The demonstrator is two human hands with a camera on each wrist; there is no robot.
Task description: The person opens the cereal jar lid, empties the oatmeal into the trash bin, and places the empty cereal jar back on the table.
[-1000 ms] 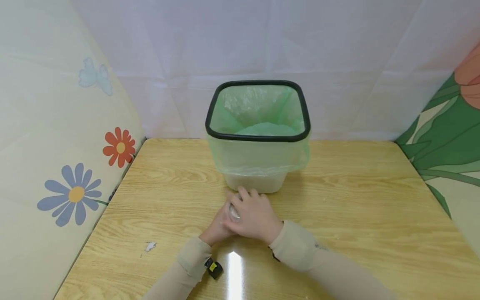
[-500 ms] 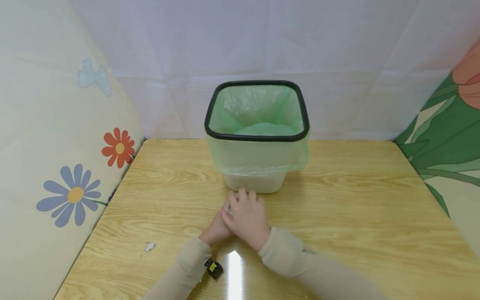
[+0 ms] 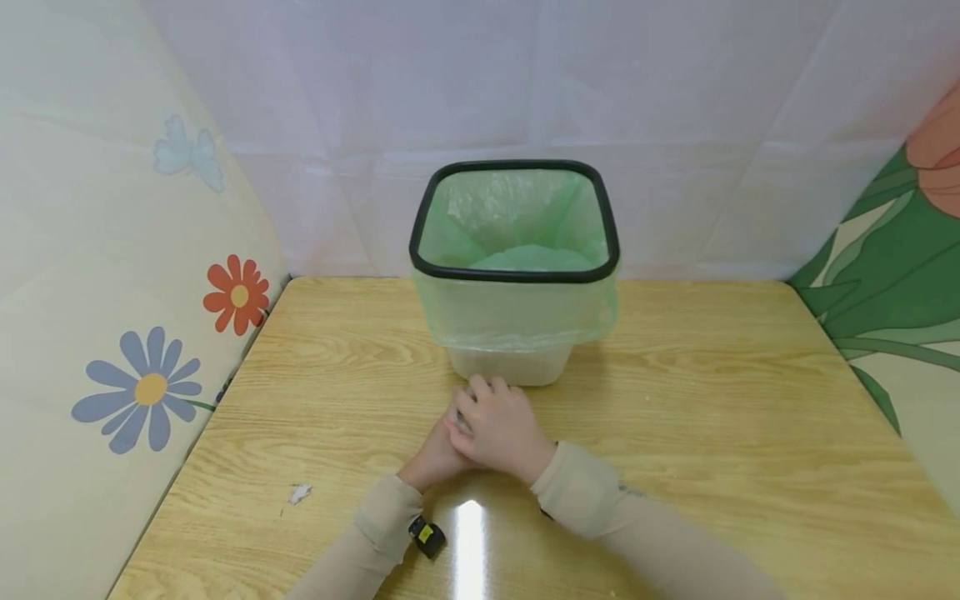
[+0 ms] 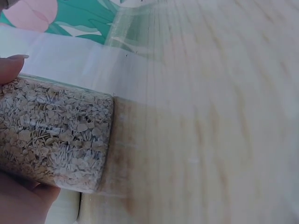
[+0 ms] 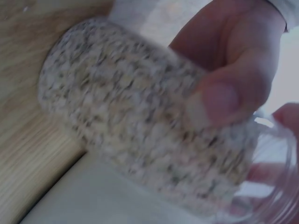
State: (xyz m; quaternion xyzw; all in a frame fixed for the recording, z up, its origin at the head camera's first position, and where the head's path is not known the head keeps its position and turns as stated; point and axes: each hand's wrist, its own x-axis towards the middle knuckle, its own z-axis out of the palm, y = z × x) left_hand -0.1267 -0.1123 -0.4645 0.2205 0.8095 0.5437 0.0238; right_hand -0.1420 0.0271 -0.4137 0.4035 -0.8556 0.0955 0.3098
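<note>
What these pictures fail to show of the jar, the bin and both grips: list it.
- Left wrist view: the jar runs off the left edge.
- Head view: much of the left grip, covered by the right grip.
- Right wrist view: whether the jar has a lid; the frame edge cuts that end.
- Right wrist view: single flakes, blurred.
- Head view: the floor of the bin, covered by its liner.

Right hand (image 3: 498,427) at a more sideways slant than half a second ago, its cuff (image 3: 579,490) farther right.
</note>
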